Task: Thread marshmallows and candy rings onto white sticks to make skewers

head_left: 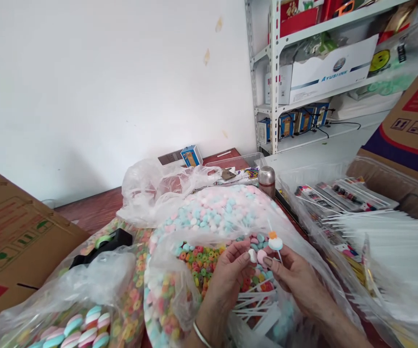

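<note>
Pinches a white candy [252,255] between fingers [244,260] of the left hand [228,267], just beside a pink candy [261,256] clamped in those of the right hand [293,267], seemingly along with a candy stick [275,243], above the open bag [187,287]. Likely calls for a light squeeze, keeping pieces aligned and stick steady.

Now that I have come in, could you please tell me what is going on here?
A person is at work over a plastic bag of colourful ring-shaped sweets. The left hand pinches a white piece; the right hand holds a pink piece and a thin stick carrying an orange piece and a white-and-blue one. Loose sticks lie below.
</note>
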Available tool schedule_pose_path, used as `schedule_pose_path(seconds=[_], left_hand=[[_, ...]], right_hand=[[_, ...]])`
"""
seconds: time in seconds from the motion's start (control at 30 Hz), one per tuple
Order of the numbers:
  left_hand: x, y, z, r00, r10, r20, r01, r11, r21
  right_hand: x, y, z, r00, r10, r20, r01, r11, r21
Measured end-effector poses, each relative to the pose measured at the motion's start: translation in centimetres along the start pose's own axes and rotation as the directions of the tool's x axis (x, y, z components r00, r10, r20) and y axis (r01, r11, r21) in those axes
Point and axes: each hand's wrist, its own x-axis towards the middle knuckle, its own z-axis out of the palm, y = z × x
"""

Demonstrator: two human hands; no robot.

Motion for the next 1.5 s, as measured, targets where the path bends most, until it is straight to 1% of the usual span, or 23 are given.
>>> schedule_pose_path(seconds=[0.03,0.07,0.13,0.23,0.33,0.43,0.5,0.53,0.6,0.7,0.77,0.87,0.93,1.0,1.13,1.2,1.27,1.33,1.37,1.43,1.5], left_hand=[[-0.3,-0.2,0.1,0.999,-0.05,0.001,0.05,0.988,-0.146],[-0.5,-0.4,0.2,0.997,-0.073,0.002,0.072,0.975,-0.212],[-0.8,-0.6,0.4,0.997,-0.076,-0.004,0.072,0.966,-0.249],[-0.9,-0.7,0.8,0.998,-0.053,-0.031,0.044,0.975,-0.218],[-1.2,-0.6,1.2,0.999,0.005,-0.038,-0.01,0.991,-0.13],[-1.4,-0.4,1.2,0.997,0.075,-0.032,-0.077,0.996,-0.054],[-1.5,-0.3,0.9,0.996,0.081,-0.041,-0.082,0.996,-0.021],[-1.5,-0.2,0.7,0.995,0.08,-0.06,-0.081,0.997,-0.007],[-1.5,0.0,0.2,0.985,0.085,-0.149,-0.084,0.996,0.013],[-1.5,0.5,-0.5,0.95,0.107,-0.293,-0.103,0.994,0.029],[-1.4,0.8,-0.7,0.932,0.126,-0.34,-0.12,0.992,0.037],[-1.3,0.9,-0.9,0.924,0.161,-0.347,-0.151,0.987,0.056],[-1.3,0.8,-0.9,0.927,0.181,-0.33,-0.166,0.983,0.073],[-1.3,0.7,-0.9,0.93,0.19,-0.313,-0.171,0.981,0.086],[-1.5,0.5,-0.9,0.939,0.196,-0.284,-0.171,0.979,0.112],[-1.6,0.4,-0.9,0.94,0.215,-0.266,-0.18,0.972,0.151],[-1.7,0.3,-0.9,0.94,0.238,-0.246,-0.187,0.959,0.214],[-1.7,0.2,-0.9,0.941,0.254,-0.223,-0.188,0.941,0.28],[-1.7,0.1,-0.9,0.942,0.26,-0.212,-0.188,0.933,0.308],[-1.7,0.1,-0.8,0.941,0.275,-0.196,-0.192,0.914,0.358],[-1.7,-0.1,-0.8,0.933,0.306,-0.191,-0.207,0.888,0.41]], right_hand=[[0.0,0.0,0.2,1.0,-0.014,0.005,0.014,1.0,-0.005],[0.0,0.1,0.3,0.999,-0.036,0.013,0.036,0.999,-0.008],[0.0,0.1,0.4,0.996,-0.079,0.033,0.079,0.997,-0.002],[0.0,0.2,0.5,0.993,-0.108,0.045,0.108,0.994,0.014],[0.3,0.6,0.6,0.988,-0.149,0.03,0.149,0.989,-0.001],[0.4,1.0,0.9,0.99,-0.141,0.029,0.142,0.989,-0.047],[0.2,1.0,0.9,0.991,-0.129,0.045,0.132,0.988,-0.081],[0.0,0.9,0.9,0.99,-0.128,0.052,0.133,0.983,-0.123],[-0.8,0.7,0.7,0.991,-0.122,0.056,0.133,0.952,-0.277],[-2.3,0.8,0.3,0.991,-0.113,0.072,0.134,0.835,-0.534],[-3.3,1.0,0.2,0.987,-0.087,0.131,0.15,0.78,-0.608],[-4.1,1.1,0.4,0.972,0.002,0.235,0.153,0.752,-0.641],[-4.2,0.9,0.7,0.964,0.048,0.261,0.137,0.751,-0.646],[-4.1,0.7,1.0,0.962,0.077,0.262,0.114,0.758,-0.643],[-3.9,0.7,1.1,0.961,0.093,0.262,0.078,0.813,-0.577],[-4.0,0.7,1.2,0.956,0.139,0.257,0.01,0.864,-0.504],[-4.3,0.7,1.3,0.941,0.23,0.247,-0.111,0.903,-0.416],[-4.6,0.7,1.6,0.921,0.311,0.236,-0.225,0.916,-0.332],[-4.7,0.7,1.8,0.912,0.337,0.234,-0.262,0.917,-0.3],[-4.7,1.0,2.2,0.906,0.356,0.231,-0.296,0.92,-0.257],[-4.6,1.3,2.5,0.908,0.345,0.236,-0.293,0.928,-0.232]])
